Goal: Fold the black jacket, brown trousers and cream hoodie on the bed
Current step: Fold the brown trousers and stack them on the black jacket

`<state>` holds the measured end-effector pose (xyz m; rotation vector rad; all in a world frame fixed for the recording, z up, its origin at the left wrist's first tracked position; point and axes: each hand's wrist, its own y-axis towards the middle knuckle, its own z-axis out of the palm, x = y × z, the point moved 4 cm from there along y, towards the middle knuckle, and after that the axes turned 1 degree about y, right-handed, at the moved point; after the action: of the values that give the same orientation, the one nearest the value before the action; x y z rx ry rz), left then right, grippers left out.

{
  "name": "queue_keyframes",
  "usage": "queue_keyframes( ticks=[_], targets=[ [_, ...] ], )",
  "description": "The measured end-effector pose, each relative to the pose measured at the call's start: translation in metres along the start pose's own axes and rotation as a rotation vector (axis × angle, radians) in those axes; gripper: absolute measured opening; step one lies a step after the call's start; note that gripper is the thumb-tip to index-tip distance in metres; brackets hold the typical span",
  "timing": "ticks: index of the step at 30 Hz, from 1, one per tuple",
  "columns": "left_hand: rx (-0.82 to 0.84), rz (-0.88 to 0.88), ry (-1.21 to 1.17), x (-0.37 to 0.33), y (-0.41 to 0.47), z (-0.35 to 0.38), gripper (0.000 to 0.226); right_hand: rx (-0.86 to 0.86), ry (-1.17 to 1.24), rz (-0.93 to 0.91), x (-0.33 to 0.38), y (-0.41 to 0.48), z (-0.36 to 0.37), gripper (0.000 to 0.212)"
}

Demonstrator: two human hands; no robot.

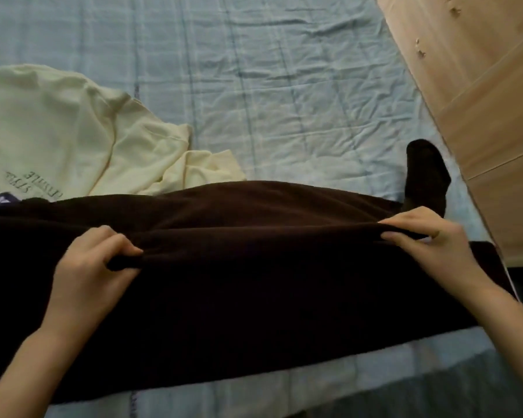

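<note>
Now, taking the wide dark brown fabric of the trousers as the landmark:

Trousers: the dark brown soft-fabric trousers (254,282) lie stretched sideways across the near part of the light blue checked, wrinkled bed sheet (269,86), with a raised ridge of cloth running between the two hands.

Left hand: the left hand (88,267) sits on the left part of the trousers, fingers curled round a bunched fold of the brown cloth, gripping it.

Right hand: the right hand (429,239) is at the right end of the same ridge, thumb and fingers pinching the cloth edge.

Hoodie: the cream cotton hoodie with dark printed lettering (58,131) lies crumpled just beyond the trousers on the left, its lower edge touching or tucked behind them; it looks unfolded.

Jacket: a small dark patch with a pale mark (0,202) shows at the left edge beside the trousers; whether this is the black jacket, and whether it is folded, cannot be told.

Dark shape: a dark sock-like form (426,173) stands up beyond the right end of the trousers, near the pale wooden panel (480,101).

Progress: judging from this, the trousers are mid-fold, not yet a compact stack; the hoodie is left to do, and the jacket's state is unknown.
</note>
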<state>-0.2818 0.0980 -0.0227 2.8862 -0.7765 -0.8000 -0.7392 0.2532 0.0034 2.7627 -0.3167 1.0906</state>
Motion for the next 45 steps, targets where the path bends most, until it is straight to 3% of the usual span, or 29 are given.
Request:
queue_keyframes(
  ticks=[3, 7, 10, 12, 15, 18, 21, 25, 29, 34, 36, 40, 42, 45],
  targets=[
    [0.079, 0.135, 0.075, -0.008, -0.063, 0.013, 0.021, 0.025, -0.139, 0.029, -0.011, -0.090, 0.033, 0.027],
    [0.359, 0.130, 0.149, 0.006, -0.129, 0.050, 0.058, 0.015, -0.299, 0.098, -0.032, -0.159, 0.088, 0.044],
    [0.343, 0.120, 0.158, 0.017, -0.144, 0.062, 0.071, -0.057, -0.487, 0.098, -0.038, -0.167, 0.103, 0.055],
    [0.221, 0.231, 0.235, 0.013, -0.144, 0.061, 0.052, -0.134, -0.581, 0.132, -0.041, -0.160, 0.096, 0.059],
    [0.067, 0.304, 0.285, 0.006, -0.142, 0.051, 0.030, -0.199, -0.630, 0.093, -0.046, -0.154, 0.078, 0.049],
    [0.142, 0.242, 0.210, 0.000, -0.141, 0.052, 0.012, -0.244, -0.699, 0.001, -0.052, -0.172, 0.067, 0.037],
    [0.322, 0.140, 0.215, -0.001, -0.148, 0.065, 0.046, -0.116, -0.596, 0.012, -0.054, -0.194, 0.077, 0.045],
    [0.298, 0.147, 0.235, -0.027, -0.141, 0.074, 0.060, -0.075, -0.539, 0.027, -0.059, -0.186, 0.078, 0.053],
    [0.275, 0.276, 0.172, -0.080, -0.139, 0.095, 0.041, -0.018, -0.530, -0.047, -0.058, -0.173, 0.086, 0.053],
    [0.069, 0.167, 0.128, -0.093, -0.145, 0.087, 0.010, -0.149, -0.530, -0.183, -0.059, -0.179, 0.064, 0.032],
    [0.129, 0.158, 0.163, -0.091, -0.159, 0.090, 0.011, -0.100, -0.527, -0.194, -0.057, -0.189, 0.067, 0.035],
    [0.420, 0.009, 0.230, -0.085, -0.162, 0.106, 0.038, 0.186, -0.318, -0.075, -0.064, -0.195, 0.071, 0.045],
    [0.415, 0.061, 0.270, -0.106, -0.146, 0.112, 0.038, 0.155, -0.179, -0.013, -0.072, -0.194, 0.055, 0.040],
    [0.311, 0.181, 0.146, -0.176, -0.118, 0.136, 0.026, -0.050, -0.147, 0.068, -0.093, -0.192, 0.017, 0.034]
  ],
)
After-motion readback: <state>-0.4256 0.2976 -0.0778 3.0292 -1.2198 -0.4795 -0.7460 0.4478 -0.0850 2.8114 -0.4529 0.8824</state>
